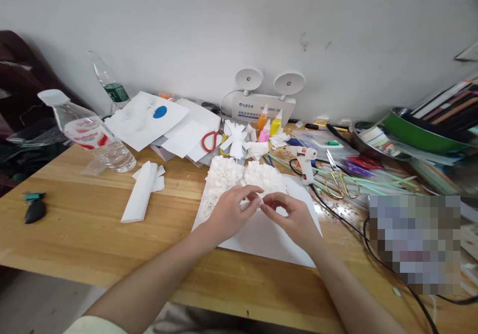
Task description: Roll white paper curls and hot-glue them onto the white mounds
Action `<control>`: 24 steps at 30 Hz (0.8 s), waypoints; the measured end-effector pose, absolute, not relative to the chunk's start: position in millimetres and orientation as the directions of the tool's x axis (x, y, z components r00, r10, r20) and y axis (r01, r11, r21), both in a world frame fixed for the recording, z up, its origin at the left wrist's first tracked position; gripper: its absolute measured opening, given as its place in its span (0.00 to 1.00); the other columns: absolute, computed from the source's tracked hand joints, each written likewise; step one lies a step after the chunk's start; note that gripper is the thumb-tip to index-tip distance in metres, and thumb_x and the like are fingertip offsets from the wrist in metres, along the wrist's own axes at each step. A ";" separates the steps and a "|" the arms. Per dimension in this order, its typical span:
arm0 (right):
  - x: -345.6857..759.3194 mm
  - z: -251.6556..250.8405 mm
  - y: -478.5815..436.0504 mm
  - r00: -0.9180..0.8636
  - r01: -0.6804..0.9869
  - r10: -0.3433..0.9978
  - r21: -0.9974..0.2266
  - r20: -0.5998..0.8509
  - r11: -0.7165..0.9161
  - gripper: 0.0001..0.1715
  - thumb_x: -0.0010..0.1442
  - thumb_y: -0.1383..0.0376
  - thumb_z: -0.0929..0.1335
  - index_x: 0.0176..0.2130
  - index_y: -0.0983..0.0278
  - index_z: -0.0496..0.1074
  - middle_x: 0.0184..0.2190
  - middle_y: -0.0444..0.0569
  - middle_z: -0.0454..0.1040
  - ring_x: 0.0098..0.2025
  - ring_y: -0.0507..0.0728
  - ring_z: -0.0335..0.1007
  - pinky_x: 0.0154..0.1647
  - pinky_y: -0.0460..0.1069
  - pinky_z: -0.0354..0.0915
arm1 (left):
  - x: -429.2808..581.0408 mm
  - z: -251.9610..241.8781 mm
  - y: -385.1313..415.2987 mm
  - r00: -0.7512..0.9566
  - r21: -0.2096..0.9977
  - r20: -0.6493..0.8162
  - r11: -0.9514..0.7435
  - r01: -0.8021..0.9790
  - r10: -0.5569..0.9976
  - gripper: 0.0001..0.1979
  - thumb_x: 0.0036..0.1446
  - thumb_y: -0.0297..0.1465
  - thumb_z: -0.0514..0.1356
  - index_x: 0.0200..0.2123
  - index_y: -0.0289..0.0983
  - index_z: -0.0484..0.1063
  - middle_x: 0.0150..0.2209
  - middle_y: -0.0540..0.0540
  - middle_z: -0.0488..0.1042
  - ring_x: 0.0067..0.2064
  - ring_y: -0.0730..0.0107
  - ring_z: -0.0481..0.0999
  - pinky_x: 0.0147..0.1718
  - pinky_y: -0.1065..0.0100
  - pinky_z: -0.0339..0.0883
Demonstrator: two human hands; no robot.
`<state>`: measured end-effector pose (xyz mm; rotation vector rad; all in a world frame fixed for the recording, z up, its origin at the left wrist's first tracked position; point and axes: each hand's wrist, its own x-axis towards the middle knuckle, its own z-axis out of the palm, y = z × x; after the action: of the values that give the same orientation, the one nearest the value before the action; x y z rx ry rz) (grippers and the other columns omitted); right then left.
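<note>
My left hand [233, 212] and my right hand [293, 217] meet fingertip to fingertip above a white sheet [257, 237] on the table. Pinched between them is a small piece of white paper [260, 201], mostly hidden by the fingers. Under and behind the hands, crumpled white paper bits [224, 172] cover the sheet's far and left parts in fluffy clumps. Just beyond the clumps lie cut white paper strips [236, 140], fanned out.
A glue gun [305, 165] and gold-handled scissors [341, 182] lie to the right, with a black cable [336, 212] trailing forward. Red-handled scissors [212, 141] and paint bottles [275, 125] are behind. At left are folded paper [140, 194], a water bottle [95, 135] and a black object [35, 209].
</note>
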<state>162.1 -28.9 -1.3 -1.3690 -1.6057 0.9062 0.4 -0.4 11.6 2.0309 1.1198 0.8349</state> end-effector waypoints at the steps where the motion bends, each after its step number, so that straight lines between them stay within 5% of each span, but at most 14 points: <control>1: 162.7 -2.6 -28.4 -0.069 0.382 0.990 -0.914 0.119 0.137 0.08 0.52 0.61 0.67 0.32 0.63 0.70 0.29 0.46 0.72 0.29 0.52 0.66 0.33 0.48 0.65 | 0.4 10.9 -0.4 0.429 0.787 0.219 -0.419 0.453 0.876 0.09 0.54 0.28 0.54 0.40 0.39 0.69 0.33 0.49 0.75 0.35 0.71 0.72 0.34 0.70 0.65; 16: 163.6 -3.6 -27.7 -0.091 0.242 0.994 -0.966 0.066 0.086 0.13 0.51 0.58 0.68 0.36 0.63 0.71 0.34 0.50 0.74 0.34 0.55 0.70 0.37 0.52 0.68 | 0.4 8.7 -0.1 0.458 0.742 0.333 -0.529 0.411 0.824 0.10 0.53 0.27 0.55 0.39 0.38 0.69 0.33 0.48 0.75 0.37 0.69 0.72 0.38 0.67 0.66; 24: 163.3 -7.5 -25.5 -0.070 0.096 0.997 -0.995 0.023 0.030 0.11 0.51 0.60 0.69 0.36 0.62 0.71 0.35 0.48 0.73 0.36 0.55 0.70 0.39 0.51 0.67 | 1.5 13.8 -1.5 0.439 0.830 0.284 -0.448 0.332 0.853 0.08 0.54 0.28 0.55 0.38 0.39 0.69 0.36 0.49 0.75 0.37 0.71 0.74 0.38 0.70 0.67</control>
<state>163.3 -25.5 -7.5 -1.2266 -1.3443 1.1926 1.5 -1.5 13.8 1.9846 0.9938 0.9391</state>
